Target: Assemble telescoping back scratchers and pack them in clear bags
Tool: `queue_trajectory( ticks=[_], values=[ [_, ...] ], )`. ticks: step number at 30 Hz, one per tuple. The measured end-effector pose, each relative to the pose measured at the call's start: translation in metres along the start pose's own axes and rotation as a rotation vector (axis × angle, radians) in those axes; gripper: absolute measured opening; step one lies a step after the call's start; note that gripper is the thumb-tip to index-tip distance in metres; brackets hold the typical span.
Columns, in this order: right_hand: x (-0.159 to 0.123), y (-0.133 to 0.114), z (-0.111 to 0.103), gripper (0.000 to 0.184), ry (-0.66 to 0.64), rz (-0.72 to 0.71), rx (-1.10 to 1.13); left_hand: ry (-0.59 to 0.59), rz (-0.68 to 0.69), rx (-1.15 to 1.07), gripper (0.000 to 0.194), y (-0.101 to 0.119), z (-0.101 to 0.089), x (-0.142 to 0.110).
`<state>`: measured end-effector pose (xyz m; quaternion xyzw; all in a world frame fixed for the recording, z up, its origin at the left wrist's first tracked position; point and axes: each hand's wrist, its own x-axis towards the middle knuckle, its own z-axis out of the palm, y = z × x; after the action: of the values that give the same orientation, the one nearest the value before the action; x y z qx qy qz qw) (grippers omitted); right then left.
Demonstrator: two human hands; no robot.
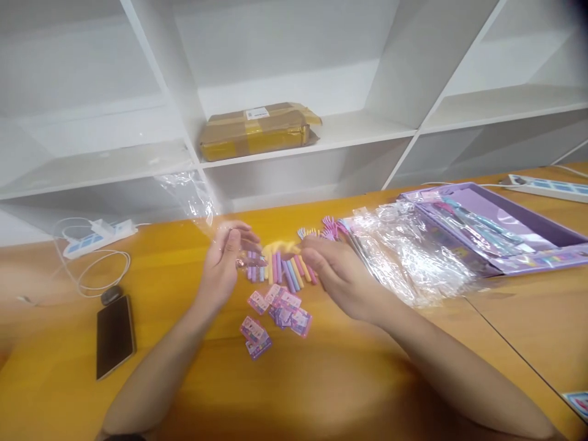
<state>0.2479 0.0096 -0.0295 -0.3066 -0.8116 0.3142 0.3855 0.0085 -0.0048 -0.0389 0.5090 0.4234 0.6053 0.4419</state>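
My left hand (223, 260) grips a clear plastic bag (195, 199), whose loose film rises up and to the left. My right hand (337, 275) is closed, and a blurred yellow piece (280, 248) shows at its fingertips, pointing toward the left hand; its kind is unclear. Beneath and between the hands lies a row of pastel sticks (289, 274) in purple, yellow, pink and blue. Nearer to me are several small pink and purple printed cards (287, 306), loosely overlapping. Striped, curly-ended items (328, 228) lie just beyond the right hand.
Clear plastic packages (404, 257) are heaped on the right, against a purple box (528, 263) with wrapped items inside. A phone (114, 337), a white cable (124, 269) and a power strip (98, 237) lie left. A taped parcel (257, 131) sits on the white shelf.
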Motion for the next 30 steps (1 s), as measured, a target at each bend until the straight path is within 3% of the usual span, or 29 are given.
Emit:
queue_trajectory(
  ticks=[5,9,12,17,20,26,30],
  values=[
    [0.004,-0.002,0.002,0.040,-0.070,0.007,-0.140,0.105,0.065,-0.143,0.045,0.010,0.004,0.000],
    [0.002,-0.005,-0.002,0.037,-0.060,0.012,-0.123,0.203,0.154,-0.204,0.037,0.019,0.001,0.003],
    [-0.001,-0.009,0.005,0.035,-0.046,0.135,0.030,0.181,0.219,-0.202,0.033,0.016,0.006,-0.001],
    [-0.001,-0.008,0.027,0.032,-0.064,0.233,0.235,0.196,0.254,-0.160,0.046,0.006,0.026,-0.020],
    [0.000,-0.003,0.033,0.025,-0.031,0.274,0.328,0.127,0.196,-0.184,0.040,0.002,0.030,-0.025],
    [0.003,0.001,0.024,0.030,-0.016,0.282,0.481,-0.160,-0.021,-0.093,0.029,-0.004,0.025,-0.024],
    [0.004,0.001,0.018,0.034,0.017,0.298,0.424,-0.165,-0.100,-0.069,0.023,-0.006,0.025,-0.025]
  ],
)
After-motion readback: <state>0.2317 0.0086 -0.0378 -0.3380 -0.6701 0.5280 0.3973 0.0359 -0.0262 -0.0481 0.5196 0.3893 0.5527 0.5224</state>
